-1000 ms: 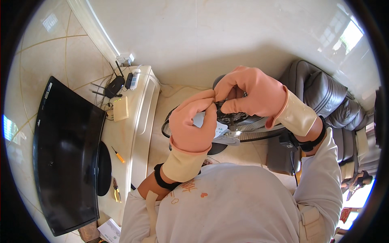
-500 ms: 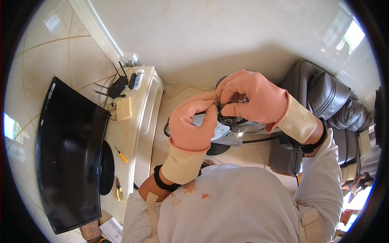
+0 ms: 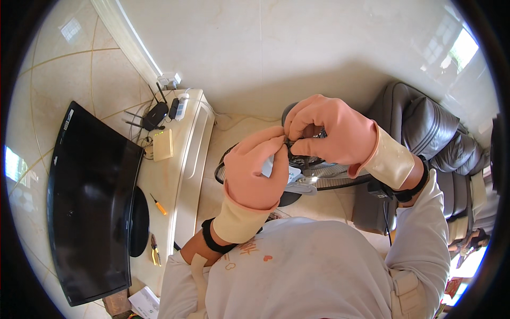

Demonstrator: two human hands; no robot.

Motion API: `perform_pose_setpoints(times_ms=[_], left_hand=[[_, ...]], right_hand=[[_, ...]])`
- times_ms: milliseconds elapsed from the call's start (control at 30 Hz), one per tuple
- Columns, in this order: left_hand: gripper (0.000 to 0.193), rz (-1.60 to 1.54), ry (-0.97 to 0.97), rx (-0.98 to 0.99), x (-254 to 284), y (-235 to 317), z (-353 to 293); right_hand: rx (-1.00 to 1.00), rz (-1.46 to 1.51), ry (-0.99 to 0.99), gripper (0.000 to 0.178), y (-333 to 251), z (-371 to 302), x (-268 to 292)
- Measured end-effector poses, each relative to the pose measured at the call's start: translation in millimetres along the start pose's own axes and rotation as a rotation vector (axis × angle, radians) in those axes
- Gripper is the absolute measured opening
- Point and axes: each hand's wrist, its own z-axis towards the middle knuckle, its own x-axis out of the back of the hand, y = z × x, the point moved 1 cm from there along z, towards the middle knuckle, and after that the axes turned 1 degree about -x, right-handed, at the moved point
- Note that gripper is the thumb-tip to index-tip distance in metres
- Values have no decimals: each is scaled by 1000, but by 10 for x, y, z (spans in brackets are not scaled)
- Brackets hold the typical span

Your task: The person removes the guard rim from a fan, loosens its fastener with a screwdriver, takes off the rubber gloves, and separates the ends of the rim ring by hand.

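Both my hands wear pink gloves with cream cuffs. They meet over what looks like an electric fan [image 3: 334, 171] with a wire grille and a dark middle. The fingers of my left hand [image 3: 255, 173] are pinched together at the fan's centre. My right hand [image 3: 340, 127] curls over the same spot from the right, thumb and fingers closed together. A small dark part shows between the two sets of fingertips, too hidden to name. Under my left hand lies a pale bluish plate-like piece [image 3: 294, 175] of the fan.
To the left stands a cream cabinet [image 3: 178, 183] bearing a black monitor [image 3: 95, 202], a black router [image 3: 154, 116], a cream box [image 3: 163, 144], an orange-handled screwdriver [image 3: 158, 204] and yellow-handled pliers [image 3: 155, 250]. A dark leather sofa [image 3: 393, 114] is at the right. A wall [image 3: 308, 48] rises ahead.
My left hand has shifted slightly right and its fingers have straightened towards the right fingertips, covering more of the pale piece. My right hand has barely moved.
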Motion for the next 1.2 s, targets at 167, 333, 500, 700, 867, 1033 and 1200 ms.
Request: perform_pose_setpoints(times_ms=[167, 333, 500, 700, 867, 1033, 1200], left_hand=[[17, -137, 19, 10, -43, -17, -11], [16, -234, -8, 93, -43, -78, -31], [19, -212, 3, 56, -75, -67, -35], [20, 53, 50, -142, -80, 26, -29], [13, -298, -278, 98, 139, -53, 187], [12, -290, -392, 93, 211, -98, 327], [12, -363, -229, 159, 52, -113, 177]], right_hand=[[17, -23, -6, 12, 4, -8, 20], [44, -65, 1, 12, 3, -25, 9], [117, -155, 17, 13, 11, -32, -7], [224, -257, 100, 14, 15, -60, -34], [243, -269, 93, 15, 20, -67, -10], [250, -271, 112, 15, 7, -62, -22], [264, -254, 137, 16, 49, -50, -15]])
